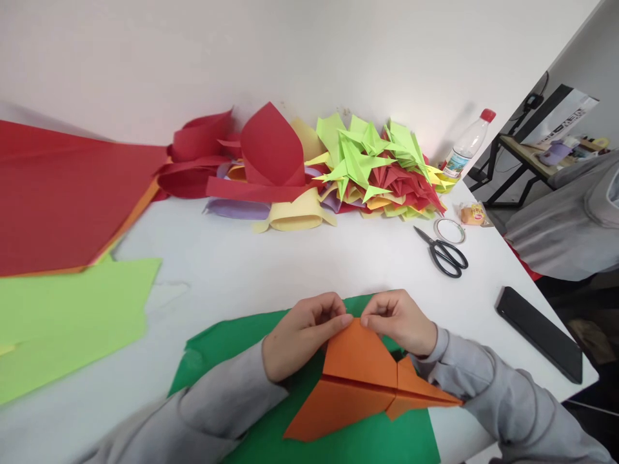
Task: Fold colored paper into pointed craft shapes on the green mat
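Both hands pinch the top edge of a folded orange paper (360,361), close together. My left hand (302,332) is closed, its thumb pressed on the paper's upper left edge. My right hand (401,320) grips the same edge a little to the right, fingertips curled together. Creases run across the paper, and a narrow pointed flap reaches right under my right sleeve. Beneath it lies a green sheet (271,425) on the white table (232,270). Part of the paper's upper right side is hidden by my right hand.
Along the wall sit red paper shapes (271,145) and a pile of light green folded stars (355,158). At right are scissors (442,251), a tape roll (449,230), a bottle (467,145) and a black phone (539,335). Red sheets (72,200) and lime sheets (72,322) lie left.
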Demonstrator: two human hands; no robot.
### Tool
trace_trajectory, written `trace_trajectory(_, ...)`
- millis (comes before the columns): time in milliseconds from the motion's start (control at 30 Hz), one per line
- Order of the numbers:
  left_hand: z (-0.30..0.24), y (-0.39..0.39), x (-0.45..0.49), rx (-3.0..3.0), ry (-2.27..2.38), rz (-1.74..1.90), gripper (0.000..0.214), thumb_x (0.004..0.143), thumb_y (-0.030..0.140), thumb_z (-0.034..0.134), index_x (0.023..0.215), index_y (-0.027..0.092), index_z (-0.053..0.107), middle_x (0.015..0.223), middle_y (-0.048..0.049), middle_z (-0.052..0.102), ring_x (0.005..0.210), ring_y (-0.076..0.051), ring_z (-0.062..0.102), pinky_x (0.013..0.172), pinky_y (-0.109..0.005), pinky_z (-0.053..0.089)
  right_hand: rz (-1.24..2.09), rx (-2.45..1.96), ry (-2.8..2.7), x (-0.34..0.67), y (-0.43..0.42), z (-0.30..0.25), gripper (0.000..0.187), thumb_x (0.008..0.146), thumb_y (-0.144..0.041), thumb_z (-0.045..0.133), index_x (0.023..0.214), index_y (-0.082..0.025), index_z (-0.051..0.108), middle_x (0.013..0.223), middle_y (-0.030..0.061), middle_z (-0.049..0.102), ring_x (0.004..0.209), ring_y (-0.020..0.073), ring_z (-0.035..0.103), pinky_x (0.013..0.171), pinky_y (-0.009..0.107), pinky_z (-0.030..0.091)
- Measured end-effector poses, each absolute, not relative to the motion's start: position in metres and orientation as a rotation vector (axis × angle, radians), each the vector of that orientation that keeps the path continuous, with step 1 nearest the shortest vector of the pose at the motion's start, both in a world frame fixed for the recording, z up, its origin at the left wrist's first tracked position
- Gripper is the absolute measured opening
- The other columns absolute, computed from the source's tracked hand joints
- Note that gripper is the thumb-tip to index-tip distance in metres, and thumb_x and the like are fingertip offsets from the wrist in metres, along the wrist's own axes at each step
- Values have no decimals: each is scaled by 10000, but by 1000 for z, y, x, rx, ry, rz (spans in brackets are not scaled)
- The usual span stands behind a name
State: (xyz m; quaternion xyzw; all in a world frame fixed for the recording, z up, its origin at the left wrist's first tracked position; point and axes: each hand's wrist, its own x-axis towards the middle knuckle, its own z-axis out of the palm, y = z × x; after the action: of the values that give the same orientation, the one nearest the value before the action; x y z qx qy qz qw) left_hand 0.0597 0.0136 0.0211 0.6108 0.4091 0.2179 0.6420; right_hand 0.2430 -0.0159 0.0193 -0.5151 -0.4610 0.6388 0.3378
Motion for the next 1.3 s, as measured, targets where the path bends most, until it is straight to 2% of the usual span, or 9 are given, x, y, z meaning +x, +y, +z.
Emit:
trace_trajectory(267,21,13,60,1111,952,606,368,639,440,729,564,180,480,438,84,449,401,-63,411,414,-190,293,1668,-1325,-1150,246,-14,19,170,600,-299,707,591,-144,637,467,-36,553,424,66,457,436,195,338)
trace_trajectory(400,20,14,58,1004,908,685,404,689,437,715,549,198,420,376,80,448,346,-72,416,395,-198,313,1658,-1310,-1074,247,-13,18,216,597,-324,757,584,-143,638,477,-40,564,406,54,448,416,184,324)
trace_trajectory(467,21,14,56,945,882,716,402,703,461,699,573,202,421,426,71,485,360,-82,436,395,-211,352,1640,-1296,-971,249,-11,15,258,597,-363,782,607,-145,644,504,-39,583,406,50,451,409,178,324)
trace_trajectory(633,25,15,55,1114,886,659,324,668,441,729,749,179,557,657,48,555,499,-71,479,446,-196,362,1600,-1264,-850,258,-3,9,315,591,-409,813,644,-143,654,527,-31,606,418,49,465,412,166,332)
trace_trajectory(767,24,19,54,1258,876,634,289,675,413,721,765,179,578,701,25,572,631,-104,511,545,-215,428,1552,-1273,-835,262,2,10,299,573,-385,815,620,-144,645,494,-37,589,401,52,453,393,166,316)
trace_trajectory(1033,22,24,46,1273,867,460,424,675,439,712,974,230,496,565,92,483,442,-96,435,303,-186,408,1411,-1268,-765,269,9,6,260,551,-337,809,574,-160,620,421,-62,520,366,50,408,366,168,286)
trace_trajectory(1133,20,23,45,1240,854,473,527,680,428,719,1093,237,454,581,99,489,431,-92,454,295,-188,442,1474,-1246,-783,269,10,8,308,582,-412,814,665,-152,673,489,-38,580,411,57,475,402,167,353)
trace_trajectory(1233,18,25,45,1178,880,613,579,689,436,717,1153,237,433,567,111,482,388,-86,455,278,-198,455,1530,-1167,-799,273,14,14,433,593,-512,802,821,-156,708,682,26,685,592,111,624,559,218,498)
trace_trajectory(1300,17,27,44,1131,936,755,549,690,437,718,1127,222,466,577,101,499,393,-89,476,275,-198,456,1464,-1125,-788,281,18,17,467,595,-525,800,884,-171,700,791,54,711,719,152,668,656,269,541)
